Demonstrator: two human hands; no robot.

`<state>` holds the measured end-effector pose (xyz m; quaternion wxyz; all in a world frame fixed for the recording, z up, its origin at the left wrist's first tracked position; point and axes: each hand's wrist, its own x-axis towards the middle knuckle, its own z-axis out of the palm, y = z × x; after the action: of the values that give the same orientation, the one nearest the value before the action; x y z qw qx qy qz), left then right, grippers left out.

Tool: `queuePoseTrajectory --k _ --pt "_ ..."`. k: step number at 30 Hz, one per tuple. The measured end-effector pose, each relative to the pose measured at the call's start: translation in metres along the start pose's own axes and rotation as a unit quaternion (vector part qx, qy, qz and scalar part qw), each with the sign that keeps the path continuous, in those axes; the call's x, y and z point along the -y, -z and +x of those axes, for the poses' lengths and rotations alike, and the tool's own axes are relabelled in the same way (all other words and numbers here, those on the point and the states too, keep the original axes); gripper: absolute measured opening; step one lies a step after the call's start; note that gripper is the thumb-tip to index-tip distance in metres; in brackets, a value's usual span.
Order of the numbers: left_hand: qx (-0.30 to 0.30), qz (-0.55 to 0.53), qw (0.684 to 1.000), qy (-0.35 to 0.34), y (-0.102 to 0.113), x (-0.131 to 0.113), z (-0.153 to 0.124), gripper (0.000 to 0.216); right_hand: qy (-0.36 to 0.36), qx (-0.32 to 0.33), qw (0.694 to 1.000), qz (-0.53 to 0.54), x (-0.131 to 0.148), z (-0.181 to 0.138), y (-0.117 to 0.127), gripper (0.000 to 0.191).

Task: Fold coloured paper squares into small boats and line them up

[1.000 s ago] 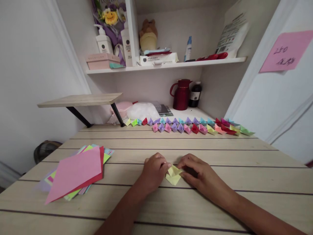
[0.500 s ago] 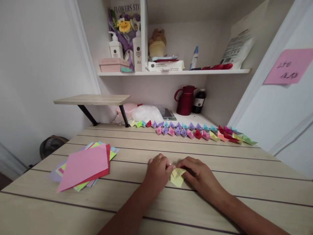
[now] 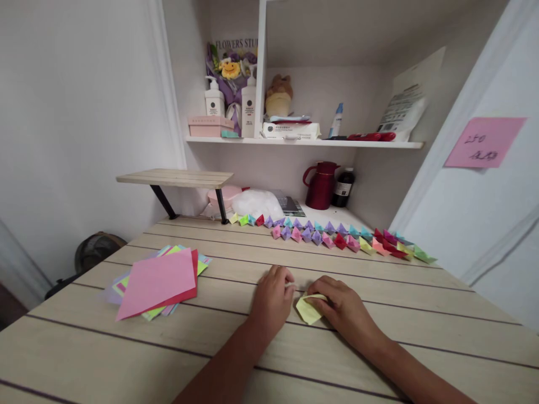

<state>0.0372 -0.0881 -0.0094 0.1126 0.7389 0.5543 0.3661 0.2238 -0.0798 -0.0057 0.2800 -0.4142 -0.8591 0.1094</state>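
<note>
A small folded sheet of yellow paper (image 3: 309, 312) is at the middle of the wooden table, tilted, with several creases. My right hand (image 3: 339, 303) pinches its upper right edge between thumb and fingers. Just left of the paper, my left hand (image 3: 273, 300) is closed with the fingers curled in. A pale bit shows at its thumb tip, too small to name, and a narrow gap parts this hand from the yellow paper. Beyond both hands, small folded paper boats (image 3: 316, 238) in many colours stand in two rows.
A fanned stack of coloured paper squares (image 3: 158, 280), pink on top, lies at the left of the table (image 3: 126, 359). A small raised shelf (image 3: 177, 178) stands at the back left. Behind the boats are a red jug (image 3: 322, 188), a dark bottle (image 3: 344, 188) and a white plastic bag (image 3: 257, 203).
The yellow paper has turned and its folded flap now lies under my right thumb. My left hand has come away from it slightly. The camera view has shifted.
</note>
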Motion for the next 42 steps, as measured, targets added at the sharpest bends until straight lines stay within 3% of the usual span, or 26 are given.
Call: queuePoseTrajectory --k 3,5,7,11,14,21,29,32,36,38,42 --pt "0.005 -0.004 0.999 -0.042 0.011 -0.001 0.0 0.006 -0.002 -0.002 1.0 -0.01 -0.001 0.001 0.0 0.012" --pt "0.029 0.018 0.996 -0.08 0.014 -0.001 -0.001 0.017 -0.002 -0.005 1.0 -0.02 -0.001 0.001 -0.001 0.011" --pt "0.05 0.048 0.992 -0.11 0.013 -0.002 -0.002 0.026 0.001 -0.004 1.0 -0.03 -0.001 0.0 -0.001 0.012" --pt "0.095 0.129 0.975 -0.153 0.003 -0.006 -0.004 0.016 0.01 0.005 0.998 -0.055 0.0 -0.001 -0.002 0.017" --pt "0.103 0.193 0.963 -0.161 -0.002 -0.011 -0.006 0.003 0.011 0.006 0.998 -0.056 0.002 0.001 -0.002 0.017" --pt "0.114 0.29 0.934 -0.172 0.0 -0.013 -0.011 0.01 -0.032 -0.013 0.999 0.003 0.007 -0.004 0.007 0.03" --pt "0.114 0.34 0.91 -0.206 0.005 -0.014 -0.015 0.011 -0.036 -0.017 0.999 0.029 0.0 -0.016 0.016 0.018" --pt "0.117 0.341 0.908 -0.212 0.006 -0.017 -0.015 0.012 -0.044 -0.014 0.998 0.033 -0.003 -0.017 0.015 0.018" --pt "0.135 0.323 0.909 -0.227 0.008 -0.014 -0.015 0.007 0.013 0.008 0.999 0.042 -0.009 -0.019 0.015 0.014" --pt "0.151 0.283 0.919 -0.228 0.012 -0.011 -0.014 0.006 0.044 0.007 0.998 0.035 -0.012 -0.02 0.016 0.017" --pt "0.171 0.156 0.957 -0.176 0.018 -0.009 -0.01 0.025 0.072 0.016 0.997 0.006 -0.014 -0.022 0.018 0.021"
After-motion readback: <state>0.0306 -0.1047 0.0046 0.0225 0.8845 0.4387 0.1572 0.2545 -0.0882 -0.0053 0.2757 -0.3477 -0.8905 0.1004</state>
